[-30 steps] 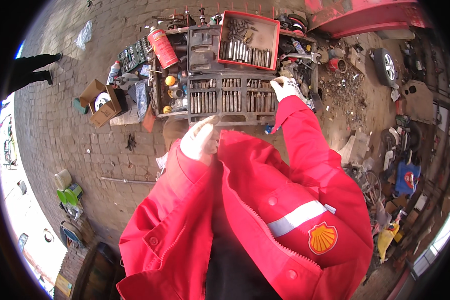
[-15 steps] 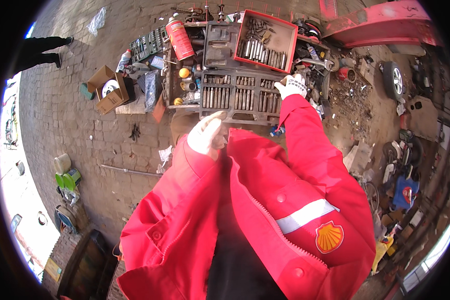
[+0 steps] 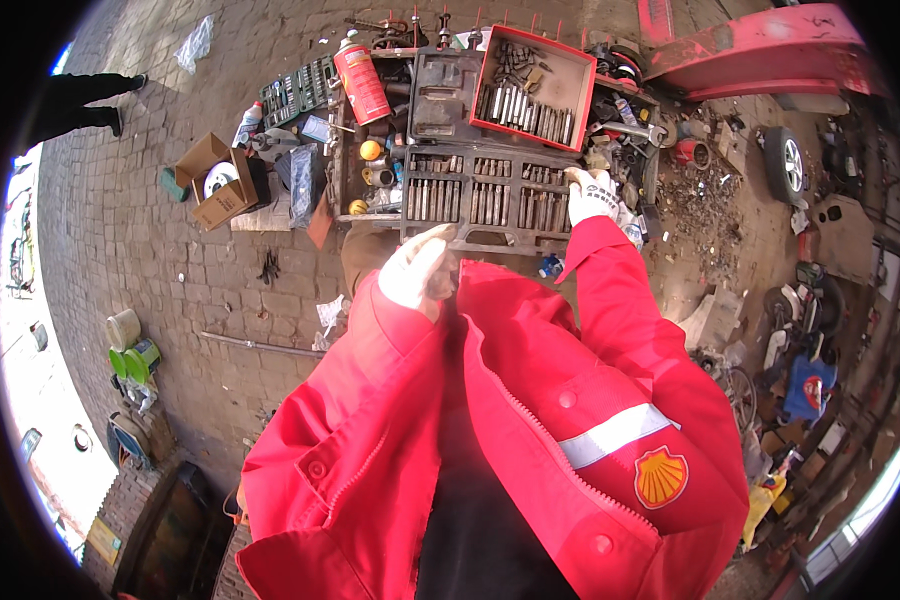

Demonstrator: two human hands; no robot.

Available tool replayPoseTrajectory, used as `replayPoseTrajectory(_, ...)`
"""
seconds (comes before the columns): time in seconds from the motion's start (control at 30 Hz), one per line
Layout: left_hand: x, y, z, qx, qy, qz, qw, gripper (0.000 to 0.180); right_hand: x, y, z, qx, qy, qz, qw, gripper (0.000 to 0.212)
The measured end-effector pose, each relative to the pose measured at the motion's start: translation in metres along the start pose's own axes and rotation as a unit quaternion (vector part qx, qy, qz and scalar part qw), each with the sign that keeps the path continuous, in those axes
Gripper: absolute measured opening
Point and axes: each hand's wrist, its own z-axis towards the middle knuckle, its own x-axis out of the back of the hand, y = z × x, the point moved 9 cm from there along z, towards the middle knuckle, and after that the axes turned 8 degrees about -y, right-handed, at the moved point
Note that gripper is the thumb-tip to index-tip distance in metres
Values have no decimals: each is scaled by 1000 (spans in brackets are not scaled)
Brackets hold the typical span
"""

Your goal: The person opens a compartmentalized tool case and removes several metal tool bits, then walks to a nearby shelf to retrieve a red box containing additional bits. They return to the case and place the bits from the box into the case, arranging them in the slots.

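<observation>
An open dark bit case (image 3: pixel 490 235) lies before me, with rows of metal bits (image 3: pixel 433 200) in its compartments. My right hand (image 3: pixel 592 196), in a white glove with dark print, is at the case's right edge beside the right-hand bits. Its fingers are bent together, and whatever is between them is hidden. Nearer my body, my left hand (image 3: pixel 420 268) hovers by the case's front left corner. It wears a whitish glove with a soiled palm; the fingers are stretched out and nothing shows in them. On the case lid sits a red box (image 3: pixel 582 100) with more bits and sockets.
A red spray can (image 3: pixel 362 82) and an orange ball (image 3: pixel 370 150) are left of the case. Wrenches (image 3: pixel 640 130) lie at right. Further left are a cardboard box (image 3: pixel 228 205) and a socket set (image 3: pixel 298 92). A wheel (image 3: pixel 785 163) stands far right; another person's legs (image 3: pixel 85 105) show far left.
My right hand has moved a little toward me along the case's right edge. My left hand has stayed almost in place.
</observation>
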Motion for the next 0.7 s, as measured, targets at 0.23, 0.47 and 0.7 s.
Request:
replayPoseTrajectory(0.23,7,-2,1,-21,-12,2,1000,37,12,-9,-7,-2,31,61,998,28)
replayPoseTrajectory(0.47,14,-10,5,26,-7,-55,998,43,-24,-140,-6,210,-125,105,964,32)
replayPoseTrajectory(0.7,25,-5,-2,-14,25,-49,998,41,-52,-236,15,359,-120,-152,913,27)
